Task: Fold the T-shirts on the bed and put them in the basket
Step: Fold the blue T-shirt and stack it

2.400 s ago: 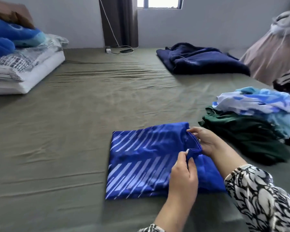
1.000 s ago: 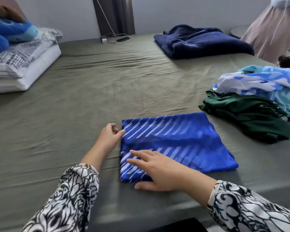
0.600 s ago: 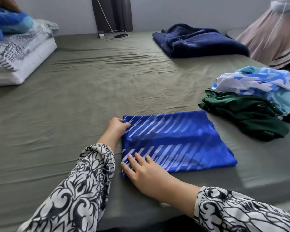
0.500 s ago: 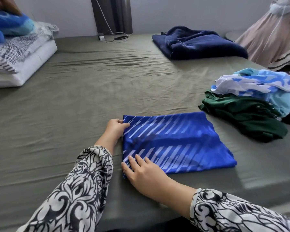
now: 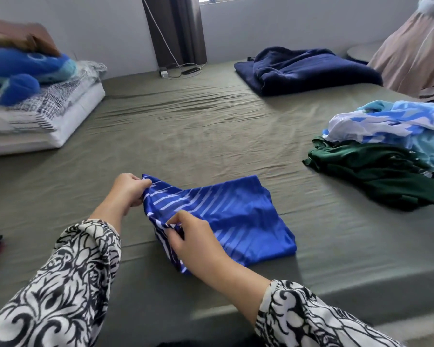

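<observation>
A folded blue T-shirt with pale diagonal stripes (image 5: 236, 216) lies on the olive bed sheet (image 5: 186, 126) near the front edge. My left hand (image 5: 129, 189) pinches its far left corner, lifted a little off the sheet. My right hand (image 5: 188, 234) pinches the near left corner, also raised. A dark green T-shirt (image 5: 376, 176) lies crumpled at the right, with a white and light blue patterned T-shirt (image 5: 396, 123) piled on it. No basket is in view.
A navy blanket (image 5: 306, 68) lies at the back right. Stacked pillows (image 5: 35, 116) with a blue plush toy (image 5: 23, 71) sit at the left. A charger and cable (image 5: 178, 71) lie by the curtain. Pink fabric (image 5: 411, 46) hangs at the far right.
Both hands went from lying flat at the blue T-shirt's left edge to pinching its two left corners and lifting that edge off the sheet.
</observation>
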